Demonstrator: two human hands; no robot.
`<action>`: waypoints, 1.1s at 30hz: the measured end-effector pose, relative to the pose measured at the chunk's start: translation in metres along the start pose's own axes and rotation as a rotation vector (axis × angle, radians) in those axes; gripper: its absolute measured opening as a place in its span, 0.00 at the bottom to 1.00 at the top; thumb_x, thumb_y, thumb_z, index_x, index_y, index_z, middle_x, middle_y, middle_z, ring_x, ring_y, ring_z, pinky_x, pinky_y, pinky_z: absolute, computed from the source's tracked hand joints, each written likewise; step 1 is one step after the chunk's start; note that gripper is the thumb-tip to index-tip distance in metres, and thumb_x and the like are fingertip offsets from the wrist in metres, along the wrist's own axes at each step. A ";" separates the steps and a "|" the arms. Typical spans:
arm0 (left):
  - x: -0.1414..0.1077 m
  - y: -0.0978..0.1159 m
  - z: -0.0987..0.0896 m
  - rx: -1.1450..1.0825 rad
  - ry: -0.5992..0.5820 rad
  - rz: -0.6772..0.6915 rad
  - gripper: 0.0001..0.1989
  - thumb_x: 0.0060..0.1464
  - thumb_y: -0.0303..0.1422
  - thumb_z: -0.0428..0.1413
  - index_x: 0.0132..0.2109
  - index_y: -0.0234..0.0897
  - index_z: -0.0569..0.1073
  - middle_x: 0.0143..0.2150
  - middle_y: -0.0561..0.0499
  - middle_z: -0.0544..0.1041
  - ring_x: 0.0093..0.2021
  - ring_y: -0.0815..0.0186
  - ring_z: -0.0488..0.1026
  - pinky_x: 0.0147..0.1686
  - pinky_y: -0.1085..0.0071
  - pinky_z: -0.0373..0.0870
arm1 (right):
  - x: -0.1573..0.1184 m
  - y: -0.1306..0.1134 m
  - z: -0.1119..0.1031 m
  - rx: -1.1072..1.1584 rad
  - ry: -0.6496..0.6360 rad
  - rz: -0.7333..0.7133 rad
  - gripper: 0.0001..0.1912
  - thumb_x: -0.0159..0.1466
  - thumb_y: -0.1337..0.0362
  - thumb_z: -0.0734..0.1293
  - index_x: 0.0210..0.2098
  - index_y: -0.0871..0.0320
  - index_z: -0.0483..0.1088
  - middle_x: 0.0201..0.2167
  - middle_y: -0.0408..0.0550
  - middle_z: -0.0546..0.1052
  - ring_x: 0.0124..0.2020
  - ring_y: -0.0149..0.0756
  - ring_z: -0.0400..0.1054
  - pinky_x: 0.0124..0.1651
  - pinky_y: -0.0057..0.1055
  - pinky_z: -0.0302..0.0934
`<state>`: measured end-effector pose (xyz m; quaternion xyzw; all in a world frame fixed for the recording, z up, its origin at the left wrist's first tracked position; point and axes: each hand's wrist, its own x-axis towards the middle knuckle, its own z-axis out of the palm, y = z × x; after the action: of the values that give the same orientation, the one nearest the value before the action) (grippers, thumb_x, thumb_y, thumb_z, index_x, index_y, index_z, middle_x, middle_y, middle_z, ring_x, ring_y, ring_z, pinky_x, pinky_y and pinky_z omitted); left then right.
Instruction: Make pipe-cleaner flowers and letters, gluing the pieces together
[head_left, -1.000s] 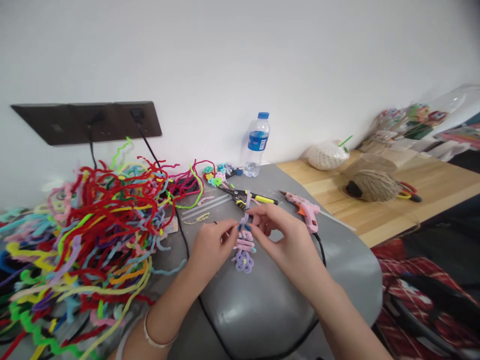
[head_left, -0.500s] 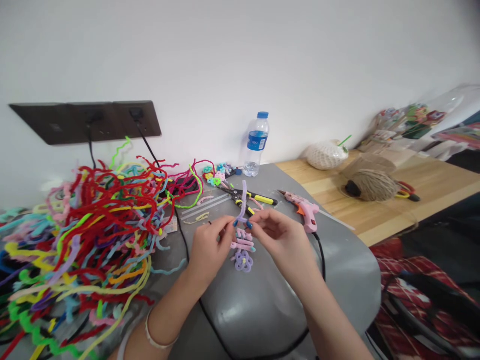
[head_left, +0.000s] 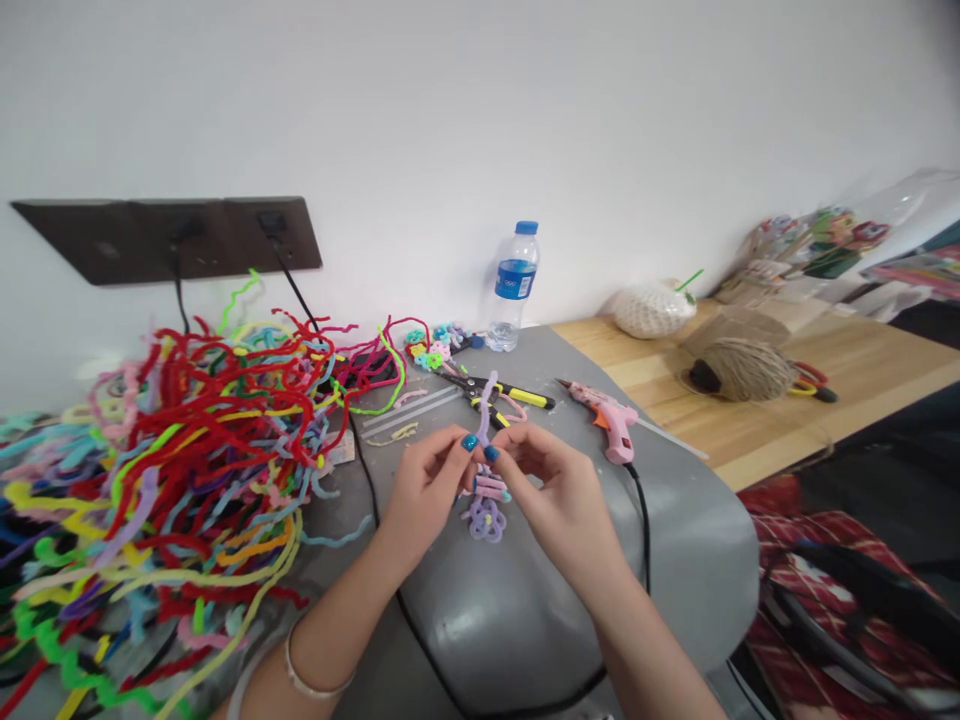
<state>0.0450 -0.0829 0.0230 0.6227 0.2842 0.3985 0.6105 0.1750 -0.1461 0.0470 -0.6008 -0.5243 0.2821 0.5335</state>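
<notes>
Between my fingertips a light purple pipe cleaner (head_left: 486, 408) sticks up, its lower end hidden by my fingers. My left hand (head_left: 433, 478) pinches it from the left, and my right hand (head_left: 546, 488) pinches it from the right, thumbs nearly touching. Below them on the grey table lie a purple pipe cleaner flower (head_left: 487, 521) with a pale yellow centre and several short pink pipe cleaner pieces (head_left: 491, 487), partly covered by my hands. Just beyond my fingers rest yellow-and-black pliers (head_left: 517, 394).
A tangled pipe cleaner heap (head_left: 202, 470) covers the left side. A pink glue gun (head_left: 611, 422) with a black cord lies right. Behind stand a water bottle (head_left: 515, 285) and small colourful flowers (head_left: 429, 350). Twine (head_left: 750, 370) sits on the wooden surface (head_left: 720, 440).
My hands have drawn closer together and rolled inward, with the thumbnails now facing up. The upright end of the purple pipe cleaner sits slightly lower.
</notes>
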 end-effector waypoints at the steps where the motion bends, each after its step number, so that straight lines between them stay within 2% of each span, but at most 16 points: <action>1: 0.000 0.000 0.001 -0.026 -0.005 -0.017 0.22 0.60 0.51 0.52 0.30 0.36 0.69 0.19 0.59 0.61 0.18 0.74 0.54 0.19 0.76 0.52 | 0.001 0.000 -0.001 -0.004 -0.009 -0.003 0.07 0.64 0.60 0.66 0.32 0.57 0.71 0.27 0.46 0.75 0.28 0.35 0.68 0.32 0.29 0.64; 7: 0.001 0.002 0.000 -0.086 -0.115 -0.034 0.23 0.60 0.51 0.53 0.27 0.37 0.64 0.18 0.61 0.53 0.19 0.74 0.49 0.20 0.76 0.51 | 0.005 0.006 -0.008 0.106 -0.091 0.069 0.09 0.61 0.59 0.69 0.31 0.58 0.71 0.27 0.46 0.75 0.29 0.35 0.69 0.33 0.30 0.64; 11: -0.001 0.001 -0.002 -0.021 -0.148 -0.002 0.21 0.64 0.48 0.48 0.29 0.37 0.64 0.21 0.59 0.56 0.21 0.73 0.52 0.23 0.74 0.52 | 0.005 0.012 -0.014 0.197 -0.082 0.099 0.12 0.62 0.55 0.69 0.31 0.58 0.71 0.26 0.45 0.73 0.26 0.32 0.66 0.31 0.28 0.62; 16: 0.000 -0.003 -0.005 0.075 -0.143 0.027 0.21 0.67 0.45 0.43 0.31 0.36 0.67 0.22 0.57 0.59 0.23 0.71 0.56 0.25 0.74 0.54 | 0.005 0.011 -0.021 0.121 -0.022 0.074 0.11 0.62 0.56 0.69 0.31 0.58 0.71 0.25 0.44 0.72 0.27 0.32 0.65 0.31 0.28 0.62; 20: 0.001 -0.001 -0.004 0.092 -0.148 0.037 0.20 0.65 0.45 0.47 0.30 0.35 0.67 0.23 0.57 0.61 0.24 0.71 0.58 0.25 0.75 0.56 | 0.003 0.010 -0.022 0.051 -0.006 0.033 0.09 0.62 0.58 0.67 0.30 0.57 0.71 0.26 0.44 0.72 0.28 0.33 0.66 0.32 0.29 0.62; 25: 0.001 0.000 -0.001 0.102 -0.149 0.046 0.15 0.63 0.39 0.50 0.29 0.36 0.67 0.24 0.57 0.62 0.25 0.72 0.59 0.26 0.76 0.58 | 0.001 0.012 -0.014 0.036 0.003 0.037 0.09 0.62 0.58 0.67 0.30 0.58 0.71 0.26 0.45 0.73 0.27 0.33 0.67 0.32 0.28 0.62; 29: -0.001 -0.003 0.000 0.097 -0.158 0.053 0.14 0.62 0.35 0.50 0.28 0.36 0.66 0.24 0.57 0.62 0.25 0.72 0.59 0.26 0.77 0.56 | -0.001 0.015 -0.013 0.092 -0.031 0.063 0.11 0.62 0.55 0.68 0.31 0.57 0.71 0.26 0.45 0.74 0.27 0.34 0.68 0.31 0.28 0.64; 33: -0.005 -0.007 0.005 0.109 -0.205 -0.013 0.12 0.61 0.33 0.50 0.29 0.35 0.67 0.23 0.57 0.61 0.25 0.72 0.57 0.26 0.76 0.54 | -0.006 0.023 -0.023 0.060 -0.097 0.109 0.14 0.62 0.53 0.69 0.30 0.58 0.73 0.24 0.44 0.73 0.25 0.32 0.65 0.29 0.27 0.61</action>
<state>0.0476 -0.0891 0.0153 0.6905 0.2458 0.3128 0.6041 0.2013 -0.1570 0.0303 -0.5976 -0.5075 0.3552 0.5091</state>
